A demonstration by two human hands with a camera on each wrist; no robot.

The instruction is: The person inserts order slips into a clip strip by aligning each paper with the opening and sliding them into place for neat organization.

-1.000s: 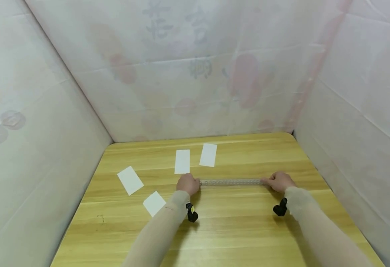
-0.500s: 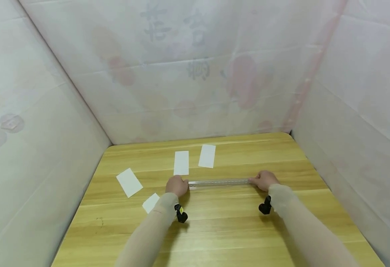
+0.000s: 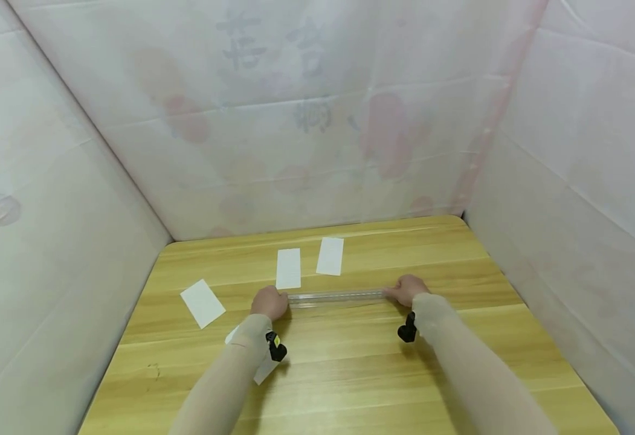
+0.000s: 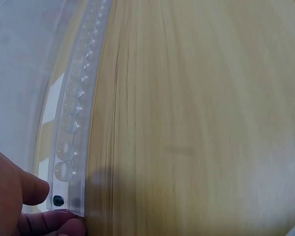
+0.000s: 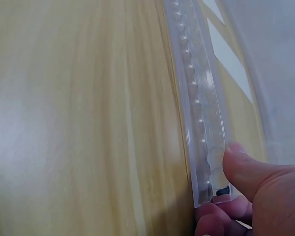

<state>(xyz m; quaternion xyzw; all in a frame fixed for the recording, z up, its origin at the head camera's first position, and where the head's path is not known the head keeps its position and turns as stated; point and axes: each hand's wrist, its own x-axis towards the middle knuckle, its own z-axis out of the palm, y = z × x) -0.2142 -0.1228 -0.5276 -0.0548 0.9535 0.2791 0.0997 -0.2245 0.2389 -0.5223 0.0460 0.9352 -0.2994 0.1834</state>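
Note:
A long clear plastic strip (image 3: pixel 336 296) with a row of round bumps along it stretches sideways between my two hands. My left hand (image 3: pixel 270 303) pinches its left end; the thumb is at one face and curled fingers lie below the end in the left wrist view. At the opposite end my right hand (image 3: pixel 408 290) pinches it, thumb pressed along the side. A small dark spot (image 4: pixel 58 200) shows on the strip by the left fingers, and a similar dark spot (image 5: pixel 222 191) by the right thumb. The strip is held low over the wooden table (image 3: pixel 350 368).
Just beyond the strip lie two white cards, one left (image 3: pixel 288 269) and one right (image 3: pixel 330 256). Another white card (image 3: pixel 203 303) is left of my left hand. My left forearm partly covers a further white card (image 3: pixel 265 370). Pale fabric walls (image 3: pixel 317 151) enclose the table.
Both hands have moved left together with the strip between them. The left forearm now crosses the nearest card, whose lower corner shows on its right side. The head view has shifted slightly.

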